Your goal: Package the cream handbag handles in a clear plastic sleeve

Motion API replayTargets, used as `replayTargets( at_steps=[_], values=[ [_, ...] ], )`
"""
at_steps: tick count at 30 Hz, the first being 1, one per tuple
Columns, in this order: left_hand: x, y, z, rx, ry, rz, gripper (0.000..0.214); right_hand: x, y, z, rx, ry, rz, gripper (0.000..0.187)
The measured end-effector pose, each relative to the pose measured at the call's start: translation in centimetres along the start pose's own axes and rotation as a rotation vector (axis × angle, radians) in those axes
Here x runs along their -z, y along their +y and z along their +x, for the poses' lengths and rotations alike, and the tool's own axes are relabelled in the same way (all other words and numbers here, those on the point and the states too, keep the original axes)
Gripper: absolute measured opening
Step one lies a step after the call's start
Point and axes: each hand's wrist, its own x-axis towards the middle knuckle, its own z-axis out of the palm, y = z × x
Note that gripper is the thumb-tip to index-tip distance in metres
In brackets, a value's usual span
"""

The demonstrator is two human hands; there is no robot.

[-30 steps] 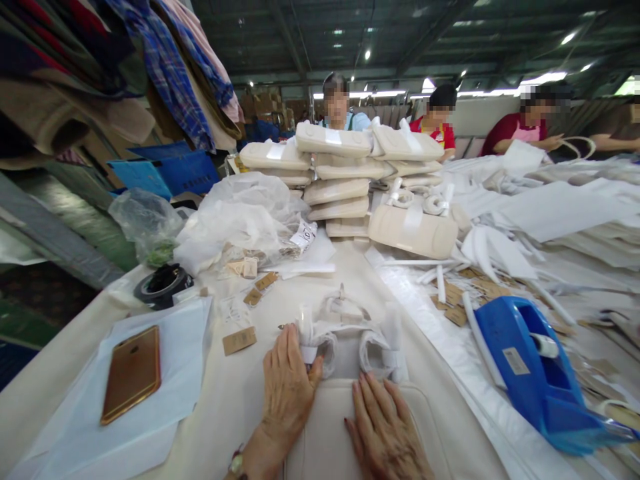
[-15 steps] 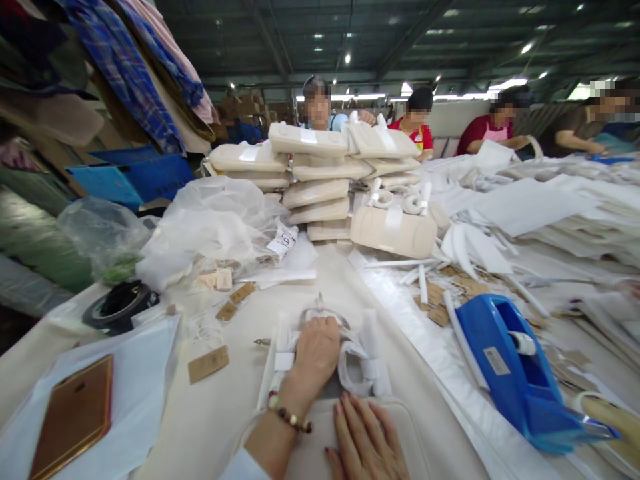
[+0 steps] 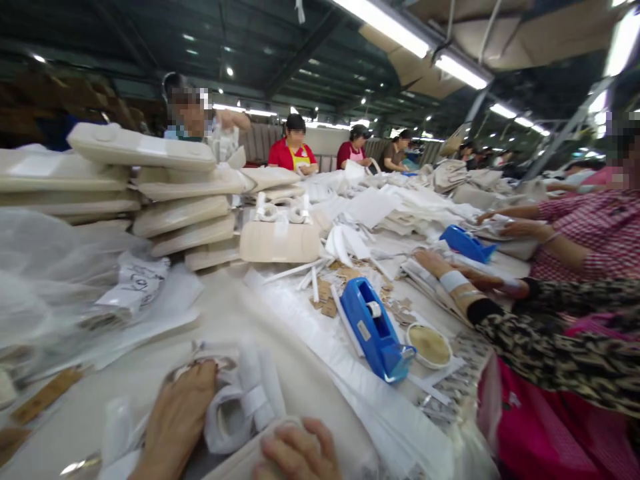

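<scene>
A beige handbag (image 3: 245,460) lies at the front edge of the view, partly cut off. Its handle (image 3: 229,417) is wrapped in white padding. My left hand (image 3: 183,413) is closed at the bag's far end, its fingers curled over a beige strap piece (image 3: 225,360); the fingertips are mostly hidden. On the bag's near panel rests my right hand (image 3: 300,453), fingers apart and slightly bent, the palm out of view. Beyond stands another beige handbag (image 3: 280,241) with wrapped handles.
Stacked beige bags (image 3: 185,207) rise at the left, behind clear plastic (image 3: 45,280). A blue tape dispenser (image 3: 373,330) stands right of centre, near a tape roll (image 3: 429,345). At the right, a co-worker's arms (image 3: 465,287) reach over the table. White sheeting (image 3: 345,393) runs along the table.
The view has swung to the right, so the bag and both my hands appear lower and further left. My left hand keeps its hold, and my right hand stays on the bag with its fingers more bent.
</scene>
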Motion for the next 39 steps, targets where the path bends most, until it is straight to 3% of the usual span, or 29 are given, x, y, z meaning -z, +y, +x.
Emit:
replayTargets(
  at_steps=[1,4,6,8,10,13,16,18,20,22,24,27,32,39],
  values=[
    [0.1,0.0,0.0,-0.008,-0.009,0.020,0.034,2.1,2.3,0.5,-0.010,-0.071,-0.059,0.015],
    [0.3,0.0,-0.1,-0.004,-0.030,0.044,0.038,9.0,10.7,1.6,-0.216,-0.248,-0.346,0.025],
    [0.3,0.0,-0.2,0.000,-0.018,0.007,0.038,12.5,16.3,1.5,-0.319,-0.292,-0.617,0.031],
    [0.1,-0.1,-0.3,0.013,0.012,-0.027,0.037,14.3,20.6,0.8,-0.288,-0.382,-0.794,0.041],
    [-0.1,-0.2,-0.3,0.019,0.052,-0.048,0.038,14.7,22.7,0.4,-0.225,-0.439,-0.789,0.047],
    [-0.5,-0.3,-0.3,0.039,0.085,-0.081,0.037,13.9,21.8,1.4,-0.172,-0.391,-0.807,0.045],
    [-1.2,-0.6,0.0,0.082,0.108,-0.102,0.039,11.6,18.1,3.2,-0.039,-0.306,-0.607,0.028],
    [-1.9,-1.0,0.3,0.064,0.149,-0.093,0.040,9.0,15.6,3.9,0.075,-0.357,-0.366,0.016],
    [-2.9,-1.5,0.6,0.016,0.191,-0.046,0.042,5.8,13.8,3.9,0.076,-0.454,-0.215,0.020],
    [-3.8,-1.7,0.8,-0.020,0.211,0.008,0.045,2.6,13.0,3.3,0.044,-0.508,-0.190,0.018],
    [-4.7,-1.6,0.9,-0.005,0.252,0.042,0.046,0.0,12.9,2.4,0.098,-0.507,-0.229,0.014],
    [-5.3,-1.1,0.9,0.046,0.344,0.055,0.045,-2.6,13.2,1.0,0.115,-0.488,-0.276,0.019],
    [-4.3,-0.6,0.6,0.042,0.318,-0.028,0.041,-4.6,13.1,0.0,0.038,-0.490,-0.233,0.031],
    [-2.1,-0.2,0.7,0.078,0.243,-0.126,0.043,-4.5,12.5,2.4,-0.008,-0.553,-0.268,0.026]
  ],
)
